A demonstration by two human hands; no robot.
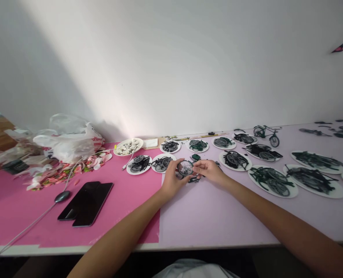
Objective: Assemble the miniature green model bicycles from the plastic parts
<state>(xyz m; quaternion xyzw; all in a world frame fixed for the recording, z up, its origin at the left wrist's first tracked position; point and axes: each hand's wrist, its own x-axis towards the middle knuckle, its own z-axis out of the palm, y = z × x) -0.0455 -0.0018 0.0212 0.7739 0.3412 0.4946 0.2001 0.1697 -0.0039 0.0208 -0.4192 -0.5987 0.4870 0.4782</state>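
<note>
A small spoked toy wheel [185,168] is held up above the table, its round face toward the camera. My left hand [172,178] grips its left edge between thumb and fingers. At the wheel's right side, the fingertips of my right hand [210,171] are pinched together close to the rim; anything small between them is too small to make out. Small dark parts [194,179] lie on the table beneath and beside the hands. Just behind, a green piece [195,157] rests near a white plate of green parts [198,145].
Several white plates [235,160] of dark bicycle parts spread to both sides. An assembled toy bicycle [266,133] stands at the back right. On the pink left half are black devices [86,203], a mouse [62,196] with cable, petals [55,173] and plastic bags [70,143].
</note>
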